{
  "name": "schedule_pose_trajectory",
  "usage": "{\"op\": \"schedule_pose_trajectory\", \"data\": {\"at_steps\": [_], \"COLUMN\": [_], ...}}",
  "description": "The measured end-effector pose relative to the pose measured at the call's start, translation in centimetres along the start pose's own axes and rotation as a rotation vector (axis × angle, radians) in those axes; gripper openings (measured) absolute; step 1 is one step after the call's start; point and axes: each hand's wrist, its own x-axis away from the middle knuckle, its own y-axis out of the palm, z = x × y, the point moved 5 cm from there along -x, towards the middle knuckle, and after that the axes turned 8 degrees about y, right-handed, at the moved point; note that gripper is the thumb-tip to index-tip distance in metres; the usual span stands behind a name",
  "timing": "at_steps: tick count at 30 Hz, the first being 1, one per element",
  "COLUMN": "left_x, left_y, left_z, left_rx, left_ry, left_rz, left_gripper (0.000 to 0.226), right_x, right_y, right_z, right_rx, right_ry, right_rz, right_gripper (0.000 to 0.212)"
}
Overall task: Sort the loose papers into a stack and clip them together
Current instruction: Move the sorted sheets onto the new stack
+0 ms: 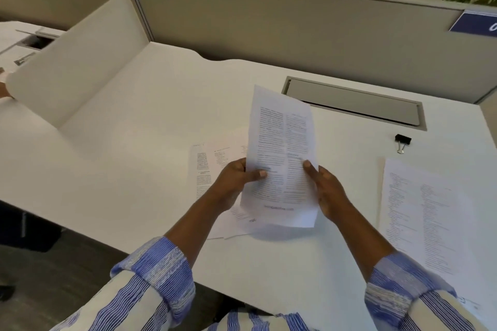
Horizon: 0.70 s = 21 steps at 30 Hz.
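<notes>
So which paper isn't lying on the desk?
The sheet in the middle, pinched by the left hand and right hand. The pile beneath and the pages at right lie flat.

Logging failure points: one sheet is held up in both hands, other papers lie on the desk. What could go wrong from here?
The held sheet, pinched at its sides by the left hand and right hand, bows and might crease. The right pile lies apart from the papers under the hands and could be missed.
</notes>
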Motion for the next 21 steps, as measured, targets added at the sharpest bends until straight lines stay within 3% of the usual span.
{"op": "schedule_pose_trajectory", "data": {"at_steps": [2, 6, 11, 16, 21], "left_x": [-0.1, -0.7, -1.4, -2.8, -3.4], "left_y": [-0.6, -0.3, 1.7, 5.7, 12.8], "left_z": [0.0, 0.3, 0.8, 0.1, -2.8], "left_rx": [-0.074, -0.171, -0.088, -0.202, -0.367], "left_ry": [-0.011, -0.016, -0.016, -0.035, -0.093], "left_rz": [0.034, 0.094, 0.112, 0.07, -0.052], "left_gripper": [0.037, 0.033, 0.021, 0.022, 0.026], "right_x": [0.2, 1.0, 2.2, 4.1, 6.1], "right_y": [-0.6, -2.2, -5.4, -9.3, -13.9], "right_z": [-0.5, -1.4, -1.0, -1.0, -0.2], "right_rx": [-0.006, 0.059, -0.033, 0.011, 0.156], "right_ry": [-0.021, -0.088, -0.096, -0.13, -0.079], "right_rz": [-0.016, 0.126, 0.185, 0.27, 0.452], "right_gripper": [0.041, 0.028, 0.028, 0.025, 0.036]}}
